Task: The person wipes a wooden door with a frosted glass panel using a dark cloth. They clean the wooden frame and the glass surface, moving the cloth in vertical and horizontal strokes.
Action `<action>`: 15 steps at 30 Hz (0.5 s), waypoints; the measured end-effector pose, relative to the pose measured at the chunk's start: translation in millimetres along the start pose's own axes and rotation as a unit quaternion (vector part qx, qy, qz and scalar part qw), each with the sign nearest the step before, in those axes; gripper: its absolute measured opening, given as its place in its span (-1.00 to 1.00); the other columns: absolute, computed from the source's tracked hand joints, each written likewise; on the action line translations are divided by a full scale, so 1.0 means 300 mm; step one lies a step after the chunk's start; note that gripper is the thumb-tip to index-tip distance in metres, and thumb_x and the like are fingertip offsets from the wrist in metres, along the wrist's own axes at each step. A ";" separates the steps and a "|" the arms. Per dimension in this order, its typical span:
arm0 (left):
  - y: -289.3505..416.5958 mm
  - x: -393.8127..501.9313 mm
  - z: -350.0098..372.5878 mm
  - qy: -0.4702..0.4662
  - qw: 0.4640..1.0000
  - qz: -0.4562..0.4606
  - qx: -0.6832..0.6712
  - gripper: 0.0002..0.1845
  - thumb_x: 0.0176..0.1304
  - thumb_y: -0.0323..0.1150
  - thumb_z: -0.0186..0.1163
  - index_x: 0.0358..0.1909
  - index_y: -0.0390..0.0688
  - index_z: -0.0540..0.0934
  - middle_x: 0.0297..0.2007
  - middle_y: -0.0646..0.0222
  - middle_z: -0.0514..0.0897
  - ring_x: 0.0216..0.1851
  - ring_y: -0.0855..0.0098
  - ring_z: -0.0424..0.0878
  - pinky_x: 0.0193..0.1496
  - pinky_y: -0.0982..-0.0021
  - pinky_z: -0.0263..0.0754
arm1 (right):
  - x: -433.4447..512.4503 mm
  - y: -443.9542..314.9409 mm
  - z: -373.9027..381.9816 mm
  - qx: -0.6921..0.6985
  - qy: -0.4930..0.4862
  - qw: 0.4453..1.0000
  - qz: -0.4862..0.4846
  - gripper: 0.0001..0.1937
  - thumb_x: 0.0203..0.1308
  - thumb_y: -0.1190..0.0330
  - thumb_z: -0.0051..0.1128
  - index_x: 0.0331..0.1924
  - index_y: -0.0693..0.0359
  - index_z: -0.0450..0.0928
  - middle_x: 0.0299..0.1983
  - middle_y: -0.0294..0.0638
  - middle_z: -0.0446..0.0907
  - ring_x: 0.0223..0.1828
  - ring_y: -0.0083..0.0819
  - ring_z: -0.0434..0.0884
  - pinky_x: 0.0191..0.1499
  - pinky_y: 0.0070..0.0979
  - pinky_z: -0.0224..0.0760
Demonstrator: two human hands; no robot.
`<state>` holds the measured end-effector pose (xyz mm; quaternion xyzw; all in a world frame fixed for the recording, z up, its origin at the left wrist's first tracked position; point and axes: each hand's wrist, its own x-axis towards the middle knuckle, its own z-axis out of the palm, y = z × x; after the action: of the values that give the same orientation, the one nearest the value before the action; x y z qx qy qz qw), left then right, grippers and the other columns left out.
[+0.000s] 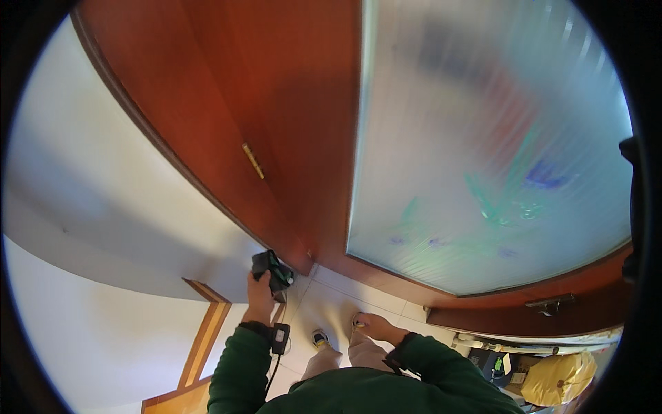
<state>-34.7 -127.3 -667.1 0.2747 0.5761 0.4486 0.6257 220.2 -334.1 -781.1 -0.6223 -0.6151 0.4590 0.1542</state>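
My left hand (261,292) is closed around a black item with green parts (271,269), perhaps a pouch or a tool; its exact kind is unclear. It is held near the foot of the reddish-brown wooden door frame (217,171). A small box with a cable (280,339) is strapped at my left wrist. My right hand (380,327) hangs over my right leg and partly covers the shoe there. Nothing shows in it, but its fingers are partly hidden. Before me stands a wooden door with a ribbed, frosted glass panel (439,155) bearing painted green and purple flowers.
A brass hinge (253,161) joins door and frame. At the right are a metal door handle (549,304), a yellow bag (561,380), a dark box (486,362) and a pale pipe (507,346). A white wall (129,207) stands left; pale floor tiles (331,292) lie below.
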 end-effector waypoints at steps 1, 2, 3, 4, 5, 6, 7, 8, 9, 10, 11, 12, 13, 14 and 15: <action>0.049 0.033 0.023 0.012 0.999 0.030 0.011 -0.74 0.26 -0.38 0.15 -0.06 -0.13 0.37 -0.28 0.32 0.51 -0.34 0.41 0.54 -0.43 0.36 0.49 | -0.066 0.060 -0.002 0.015 -0.007 1.000 0.023 -0.61 0.05 0.15 0.17 -0.12 0.26 0.59 -0.23 0.05 0.62 -0.15 -0.04 0.60 -0.10 -0.27 0.46; 0.094 0.055 0.045 0.037 0.998 0.042 -0.001 -0.75 0.26 -0.41 0.14 -0.07 -0.13 0.37 -0.26 0.32 0.53 -0.33 0.40 0.55 -0.40 0.36 0.51 | -0.135 0.122 -0.001 0.016 -0.017 0.999 0.037 -0.56 0.08 0.13 0.20 -0.03 0.25 0.57 -0.15 -0.02 0.63 -0.09 -0.12 0.61 -0.02 -0.33 0.47; 0.145 0.078 0.072 0.028 0.996 0.085 -0.019 -0.77 0.25 -0.45 0.13 -0.08 -0.13 0.38 -0.24 0.32 0.54 -0.30 0.39 0.56 -0.34 0.36 0.53 | -0.174 0.177 0.021 -0.031 -0.027 0.993 0.113 -0.57 0.09 0.12 0.16 -0.04 0.26 0.59 -0.15 0.00 0.64 -0.10 -0.10 0.62 -0.01 -0.31 0.48; 0.203 0.085 0.090 0.017 0.993 0.112 -0.037 -0.77 0.25 -0.47 0.12 -0.08 -0.13 0.39 -0.23 0.32 0.55 -0.29 0.39 0.57 -0.31 0.37 0.53 | -0.227 0.237 0.045 -0.033 -0.006 0.992 0.123 -0.55 0.08 0.10 0.16 -0.03 0.25 0.59 -0.14 0.02 0.64 -0.08 -0.07 0.61 -0.01 -0.30 0.48; 0.266 0.084 0.111 0.037 0.990 0.123 -0.049 -0.77 0.24 -0.49 0.11 -0.08 -0.14 0.39 -0.22 0.32 0.55 -0.27 0.38 0.57 -0.27 0.37 0.54 | -0.270 0.299 0.070 -0.053 0.008 0.989 0.134 -0.53 0.06 0.07 0.16 -0.05 0.25 0.60 -0.13 0.03 0.64 -0.08 -0.06 0.61 0.01 -0.28 0.47; 0.338 0.077 0.129 0.018 0.982 0.175 -0.064 -0.76 0.24 -0.49 0.11 -0.07 -0.13 0.39 -0.22 0.33 0.55 -0.27 0.38 0.57 -0.25 0.37 0.54 | -0.317 0.362 0.097 -0.052 0.030 0.985 0.159 -0.54 0.06 0.07 0.15 -0.07 0.25 0.62 -0.13 0.02 0.64 -0.06 -0.05 0.60 0.02 -0.26 0.46; 0.411 0.060 0.150 0.042 0.976 0.201 -0.074 -0.76 0.23 -0.50 0.10 -0.06 -0.13 0.39 -0.22 0.33 0.55 -0.27 0.38 0.57 -0.23 0.36 0.54 | -0.349 0.420 0.123 -0.075 0.028 0.978 0.193 -0.55 0.05 0.06 0.15 -0.10 0.24 0.63 -0.12 0.01 0.64 -0.03 -0.06 0.58 0.04 -0.26 0.45; 0.492 0.033 0.159 -0.007 0.965 0.245 -0.089 -0.75 0.24 -0.50 0.09 -0.05 -0.15 0.39 -0.20 0.32 0.55 -0.23 0.39 0.57 -0.15 0.36 0.54 | -0.382 0.477 0.138 -0.087 0.023 0.976 0.199 -0.57 0.05 0.05 0.15 -0.13 0.21 0.65 -0.12 0.01 0.63 -0.02 -0.06 0.57 0.05 -0.26 0.44; 0.584 0.002 0.161 -0.039 0.950 0.299 -0.084 -0.77 0.25 -0.49 0.08 -0.06 -0.17 0.39 -0.19 0.31 0.55 -0.18 0.39 0.56 -0.08 0.36 0.53 | -0.394 0.525 0.150 -0.147 -0.002 0.975 0.168 -0.58 0.04 0.05 0.16 -0.14 0.19 0.66 -0.12 0.00 0.64 -0.02 -0.06 0.57 0.05 -0.25 0.44; 0.695 -0.020 0.171 -0.025 0.936 0.346 -0.054 -0.75 0.26 -0.48 0.07 -0.03 -0.21 0.39 -0.17 0.30 0.55 -0.14 0.41 0.55 -0.05 0.37 0.52 | -0.439 0.566 0.151 -0.087 0.051 0.973 0.206 -0.61 0.04 0.06 0.16 -0.17 0.17 0.67 -0.12 -0.01 0.64 -0.03 -0.06 0.58 0.04 -0.25 0.44; 0.811 -0.037 0.192 0.010 0.906 0.422 -0.020 -0.71 0.28 -0.44 0.08 0.02 -0.23 0.39 -0.14 0.29 0.55 -0.13 0.42 0.55 -0.03 0.41 0.50 | -0.447 0.599 0.148 -0.099 0.049 0.973 0.202 -0.63 0.05 0.07 0.14 -0.20 0.18 0.67 -0.12 -0.01 0.64 -0.04 -0.06 0.58 0.04 -0.25 0.45; 0.941 -0.067 0.194 -0.015 0.889 0.457 -0.003 -0.68 0.30 -0.40 0.09 0.06 -0.25 0.39 -0.10 0.27 0.55 -0.12 0.43 0.54 0.00 0.43 0.48 | -0.444 0.628 0.136 -0.098 0.046 0.976 0.188 -0.62 0.05 0.06 0.10 -0.24 0.20 0.68 -0.14 0.01 0.63 -0.05 -0.04 0.57 0.02 -0.20 0.44; 1.066 -0.096 0.207 -0.013 0.849 0.527 0.035 -0.65 0.31 -0.38 0.09 0.09 -0.28 0.39 -0.09 0.26 0.56 -0.11 0.44 0.54 0.00 0.44 0.46 | -0.448 0.651 0.126 -0.137 0.034 0.979 0.147 -0.60 0.06 0.05 0.07 -0.27 0.22 0.68 -0.17 0.03 0.63 -0.07 -0.02 0.57 -0.01 -0.15 0.44; 1.207 -0.124 0.227 0.012 0.820 0.568 0.069 -0.64 0.32 -0.37 0.10 0.10 -0.30 0.40 -0.09 0.25 0.56 -0.11 0.45 0.54 -0.02 0.44 0.47 | -0.433 0.668 0.115 -0.144 0.030 0.978 0.147 -0.60 0.06 0.05 0.07 -0.26 0.22 0.68 -0.16 0.02 0.63 -0.06 -0.02 0.57 0.00 -0.15 0.43; 1.347 -0.160 0.248 0.036 0.795 0.597 0.099 -0.63 0.31 -0.35 0.11 0.10 -0.31 0.41 -0.11 0.25 0.57 -0.11 0.44 0.53 -0.01 0.43 0.46 | -0.400 0.678 0.101 -0.173 0.020 0.976 0.133 -0.61 0.06 0.06 0.07 -0.26 0.22 0.68 -0.15 0.02 0.63 -0.06 -0.03 0.57 0.00 -0.16 0.43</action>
<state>-58.4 24.0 -282.8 0.6083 0.3613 0.6830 0.1817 345.5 -494.1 -905.4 -0.7251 -0.5933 0.3496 -0.0058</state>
